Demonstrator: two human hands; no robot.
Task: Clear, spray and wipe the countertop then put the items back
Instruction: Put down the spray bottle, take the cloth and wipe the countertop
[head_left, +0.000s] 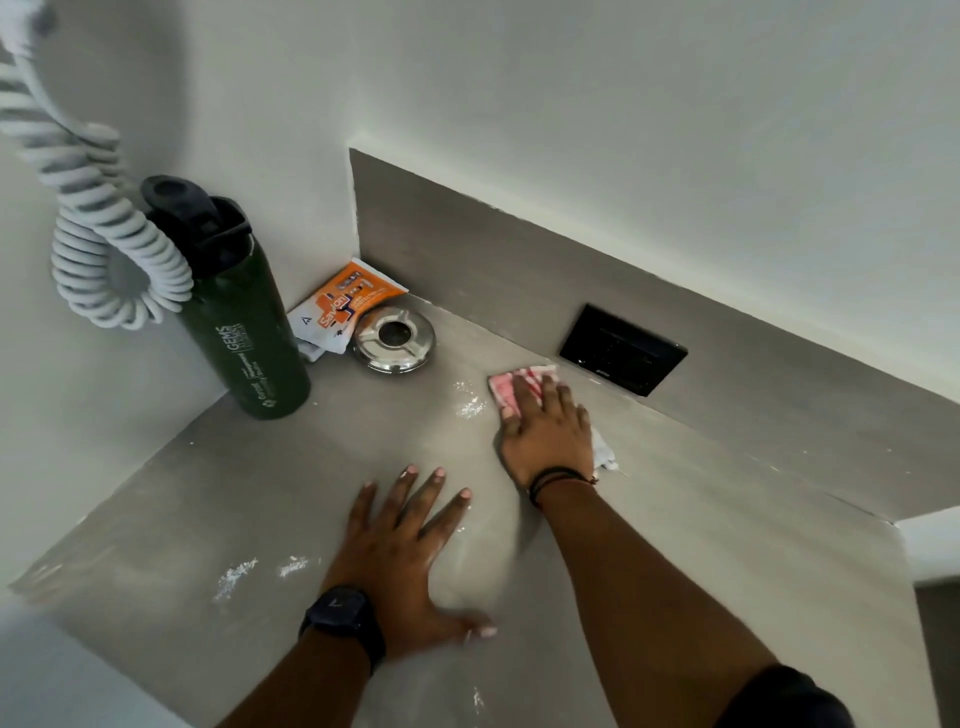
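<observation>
My right hand presses flat on a pink and white cloth against the grey countertop, close to the back wall. Flat on the counter nearer to me lies my left hand, fingers spread, holding nothing. White foamy spray patches dot the surface beside the cloth and near the front left. In the far left corner stand a dark green bottle with a black lid, an orange and white sachet and a round steel ashtray.
A black socket plate is set in the grey backsplash just behind the cloth. A white coiled cord hangs on the left wall beside the bottle. The counter ends at a white edge on the right.
</observation>
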